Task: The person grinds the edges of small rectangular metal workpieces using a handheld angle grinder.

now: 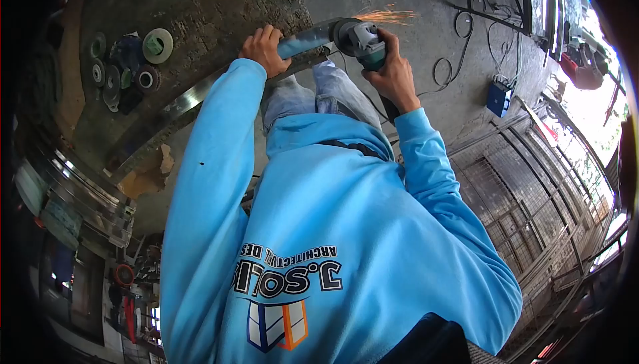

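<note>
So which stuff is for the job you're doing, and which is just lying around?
For the job: grinder in the right hand, metal strip under the left hand, table.

Seemingly just lying around: round discs, cardboard, blue box.

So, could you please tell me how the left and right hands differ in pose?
The left hand clasps the metal bar, while the right hand grips the angle grinder. The left hand is above the worktable; the right hand is out past its edge. Both are bare, with light blue sleeves at the wrists.
</note>
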Tool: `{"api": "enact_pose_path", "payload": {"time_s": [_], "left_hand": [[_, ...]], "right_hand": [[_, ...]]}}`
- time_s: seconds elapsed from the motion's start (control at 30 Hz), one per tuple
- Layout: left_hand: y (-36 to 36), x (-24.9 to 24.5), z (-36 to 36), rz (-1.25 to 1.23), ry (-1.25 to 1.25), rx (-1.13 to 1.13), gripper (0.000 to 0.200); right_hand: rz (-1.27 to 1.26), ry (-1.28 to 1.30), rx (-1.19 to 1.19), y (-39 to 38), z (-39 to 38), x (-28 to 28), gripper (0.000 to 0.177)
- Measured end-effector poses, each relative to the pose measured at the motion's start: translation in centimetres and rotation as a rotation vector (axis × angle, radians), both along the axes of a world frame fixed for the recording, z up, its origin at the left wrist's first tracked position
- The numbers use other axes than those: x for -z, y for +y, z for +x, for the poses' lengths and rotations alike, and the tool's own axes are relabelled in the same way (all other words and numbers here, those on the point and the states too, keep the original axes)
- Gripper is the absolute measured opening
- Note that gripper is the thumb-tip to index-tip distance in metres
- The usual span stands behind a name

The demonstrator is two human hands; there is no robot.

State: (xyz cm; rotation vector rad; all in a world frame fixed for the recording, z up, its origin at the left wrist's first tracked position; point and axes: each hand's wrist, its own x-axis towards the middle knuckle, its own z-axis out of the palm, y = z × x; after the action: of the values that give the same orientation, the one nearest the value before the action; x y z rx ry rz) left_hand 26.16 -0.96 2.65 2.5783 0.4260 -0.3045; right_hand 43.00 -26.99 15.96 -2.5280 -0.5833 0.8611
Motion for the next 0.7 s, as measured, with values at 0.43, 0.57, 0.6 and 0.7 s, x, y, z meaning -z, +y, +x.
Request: {"api": "enact_pose_path", "payload": {"time_s": [0.43, 0.57, 0.6, 0.7], "left_hand": [[0.0, -0.3, 0.1, -0.018, -0.007, -0.009, 0.057], [0.1, -0.1, 0.1, -0.030, 0.013, -0.015, 0.057], [0.1, 0.0, 0.0, -0.015, 0.014, -0.013, 0.057], [-0.2, -0.2, 0.0, -0.018, 0.027, -0.014, 0.057]], "right_hand": [[-0.033, 0.012, -0.016, -1.9, -2.1, -1.8, 0.094], [-0.025, -0.012, -0.006, -0.2, -1.6, 0.0, 0.095], [-0.020, -0.018, 0.000, 0.5, -1.4, 0.1, 0.096], [-0.031, -0.024, -0.001, 0.2, -1.7, -0.2, 0.096]]}}
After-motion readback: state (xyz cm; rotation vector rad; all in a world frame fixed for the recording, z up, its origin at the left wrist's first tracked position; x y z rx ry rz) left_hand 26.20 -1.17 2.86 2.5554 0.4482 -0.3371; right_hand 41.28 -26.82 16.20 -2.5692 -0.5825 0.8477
